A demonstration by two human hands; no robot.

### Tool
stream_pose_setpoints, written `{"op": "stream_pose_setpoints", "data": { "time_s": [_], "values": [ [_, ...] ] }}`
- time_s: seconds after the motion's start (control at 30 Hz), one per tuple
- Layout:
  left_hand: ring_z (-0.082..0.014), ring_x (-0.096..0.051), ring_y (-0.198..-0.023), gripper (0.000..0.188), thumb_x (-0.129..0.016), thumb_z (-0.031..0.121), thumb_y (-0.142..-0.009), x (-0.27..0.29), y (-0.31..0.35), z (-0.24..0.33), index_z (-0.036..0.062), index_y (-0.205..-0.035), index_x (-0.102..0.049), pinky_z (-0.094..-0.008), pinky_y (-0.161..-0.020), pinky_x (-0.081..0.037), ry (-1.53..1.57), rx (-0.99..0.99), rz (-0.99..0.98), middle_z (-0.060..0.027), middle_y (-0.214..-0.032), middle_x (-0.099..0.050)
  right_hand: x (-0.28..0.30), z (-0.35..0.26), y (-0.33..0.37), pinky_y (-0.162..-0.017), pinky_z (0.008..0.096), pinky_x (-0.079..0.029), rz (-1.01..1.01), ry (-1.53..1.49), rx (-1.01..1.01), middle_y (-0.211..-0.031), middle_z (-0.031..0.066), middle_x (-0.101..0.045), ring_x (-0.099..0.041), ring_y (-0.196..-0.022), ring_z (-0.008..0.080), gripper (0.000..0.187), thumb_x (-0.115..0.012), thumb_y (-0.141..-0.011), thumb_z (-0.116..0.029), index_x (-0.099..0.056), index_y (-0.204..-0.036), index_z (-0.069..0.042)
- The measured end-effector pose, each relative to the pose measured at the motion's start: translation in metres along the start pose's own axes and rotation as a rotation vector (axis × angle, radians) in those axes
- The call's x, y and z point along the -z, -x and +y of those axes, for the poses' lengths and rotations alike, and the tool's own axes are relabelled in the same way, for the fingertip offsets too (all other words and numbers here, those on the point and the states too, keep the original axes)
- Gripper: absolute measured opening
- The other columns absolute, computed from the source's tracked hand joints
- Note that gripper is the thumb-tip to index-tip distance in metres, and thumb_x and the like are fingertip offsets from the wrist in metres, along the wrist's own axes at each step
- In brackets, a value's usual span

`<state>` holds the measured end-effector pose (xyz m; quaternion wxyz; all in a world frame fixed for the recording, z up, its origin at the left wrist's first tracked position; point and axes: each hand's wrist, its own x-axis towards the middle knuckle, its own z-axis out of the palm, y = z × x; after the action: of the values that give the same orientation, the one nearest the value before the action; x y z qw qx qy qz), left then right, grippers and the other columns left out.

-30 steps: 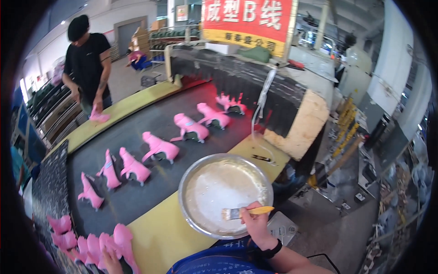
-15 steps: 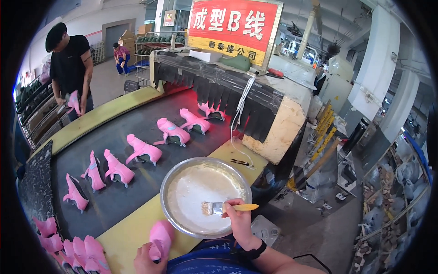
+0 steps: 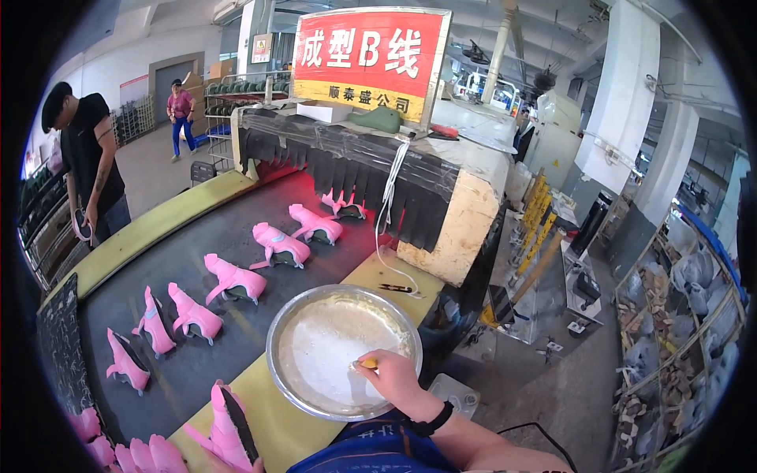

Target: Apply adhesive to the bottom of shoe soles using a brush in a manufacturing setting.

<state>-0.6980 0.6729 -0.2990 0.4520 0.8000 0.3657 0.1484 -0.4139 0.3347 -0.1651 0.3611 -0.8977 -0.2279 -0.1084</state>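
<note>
My right hand is closed on a paintbrush with a yellow handle, over the wide metal basin. White paste lies in the basin. The brush's bristles are mostly hidden by my hand. At the lower edge my left hand, only partly in view, grips a pink shoe upper stretched on a last, its dark underside turned to the right. More pink uppers stand spaced out on the dark conveyor belt; several others are grouped at the lower left.
A pale yellow ledge runs along the belt's near side under the basin. Black strips hang over a red-lit tunnel at the belt's far end. A co-worker stands across the belt; another person is farther back. Racks of bagged parts line the right.
The pink upper in my left hand has turned, showing its dark underside. My right hand has rotated the brush handle toward the basin. The view has shifted; the far person now stands upright.
</note>
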Motion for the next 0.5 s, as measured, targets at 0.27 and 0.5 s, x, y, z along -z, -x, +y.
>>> {"op": "stream_pose_setpoints", "data": {
  "time_s": [0.27,0.5],
  "values": [
    [-0.0402,-0.052,-0.132,0.109,-0.082,0.030,-0.087,0.002,0.003,0.000,0.0186,-0.165,-0.006,-0.0375,-0.087,-0.059,0.162,-0.096,-0.140,-0.0228,-0.163,-0.027,0.008,-0.024,-0.007,-0.073,0.0403,-0.054,-0.169,0.177,0.083,-0.089,0.0090,-0.070,-0.068,-0.086,0.0306,0.018,-0.075,-0.088,-0.025,-0.074,-0.096,-0.009],
    [-0.0294,-0.058,-0.124,0.087,-0.071,0.029,-0.086,0.008,0.036,0.114,0.0033,-0.156,-0.027,-0.0356,-0.099,-0.050,0.852,0.008,-0.456,-0.0190,-0.142,-0.050,0.036,-0.034,-0.014,-0.069,0.0374,-0.055,0.220,-0.277,0.190,-0.088,0.0128,-0.070,-0.069,-0.078,0.0324,0.014,-0.077,-0.089,-0.016,-0.070,-0.094,-0.004]
  ]
}}
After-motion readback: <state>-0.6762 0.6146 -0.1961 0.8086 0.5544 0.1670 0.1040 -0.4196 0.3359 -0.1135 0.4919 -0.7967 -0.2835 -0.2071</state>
